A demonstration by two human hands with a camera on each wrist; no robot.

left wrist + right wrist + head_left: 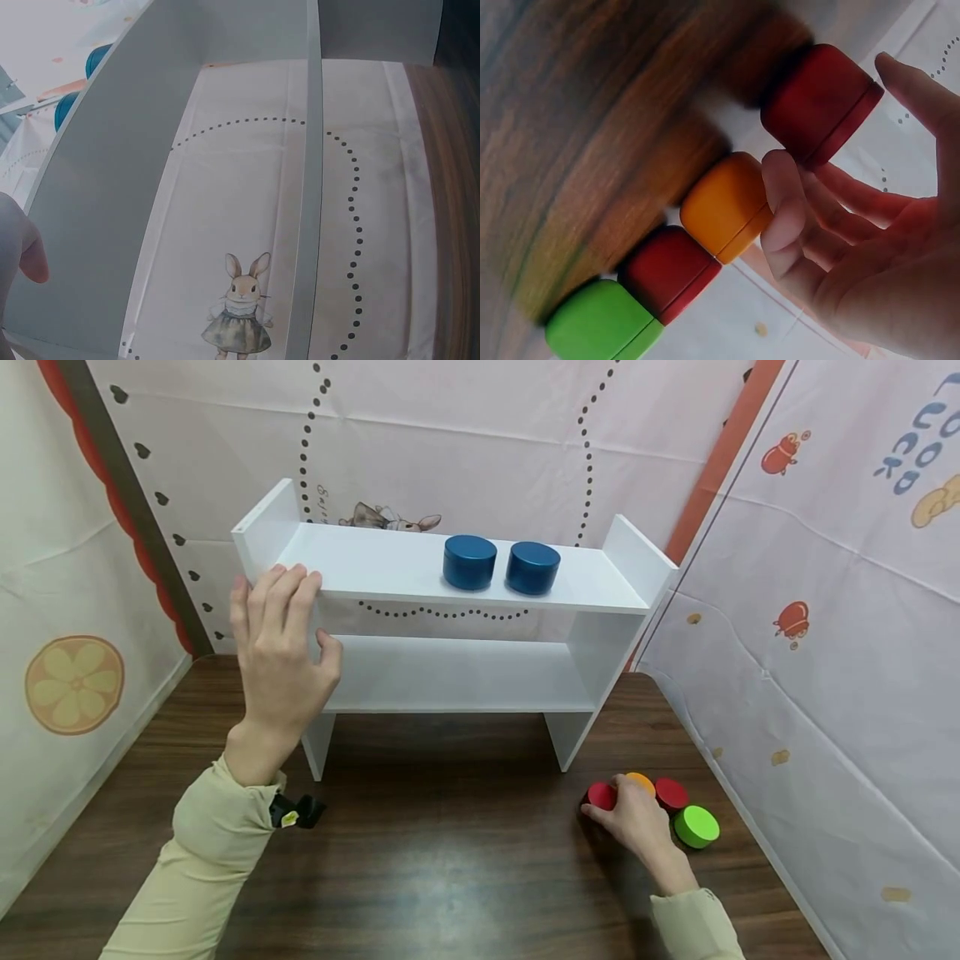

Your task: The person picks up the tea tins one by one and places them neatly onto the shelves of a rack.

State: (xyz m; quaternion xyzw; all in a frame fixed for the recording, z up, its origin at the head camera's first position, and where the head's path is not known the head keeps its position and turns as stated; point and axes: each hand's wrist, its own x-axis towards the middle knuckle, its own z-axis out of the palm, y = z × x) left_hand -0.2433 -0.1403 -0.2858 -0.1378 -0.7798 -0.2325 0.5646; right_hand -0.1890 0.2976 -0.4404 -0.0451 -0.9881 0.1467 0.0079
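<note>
My left hand [281, 643] is at the left end of a white two-tier shelf [457, 677], its fingertips at the front edge of the upper board and the thumb spread below it. In the left wrist view only part of this hand shows at the left edge, by the grey-looking underside of the board. My right hand [641, 818] grips a red round tin [821, 105] low on the right of the table, thumb on one side and fingers on the other. Beside those fingers stands an orange tin [726, 206], then another red tin [669, 271] and a green tin [602, 322].
Two blue round tins [469, 562] stand on the upper board, right of its middle. Upright side panels [637, 564] rise at both ends of the shelf. Printed cloth walls [810, 693] enclose the dark wooden table [442, 860].
</note>
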